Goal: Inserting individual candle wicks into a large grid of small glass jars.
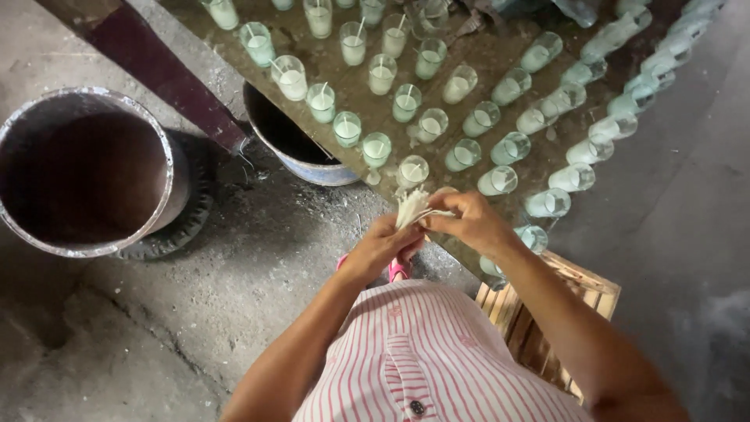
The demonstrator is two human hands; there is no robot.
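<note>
My left hand (380, 246) grips a bundle of thin white wicks (412, 205), fanned out at the top. My right hand (466, 221) pinches one wick from that bundle between thumb and fingers. Both hands meet just in front of the near edge of a worn table (476, 62). Rows of several small glass cups filled with pale wax (412, 170) stand on the table. Some cups at the far left have a wick standing in them (321, 100); the nearer cups (500, 180) show none.
A large dark metal drum (82, 172) sits on a tyre at the left on the concrete floor. A blue-rimmed bucket (289, 141) stands under the table edge. A wooden crate (547, 312) lies under my right arm. A dark red beam (156, 70) slants across the upper left.
</note>
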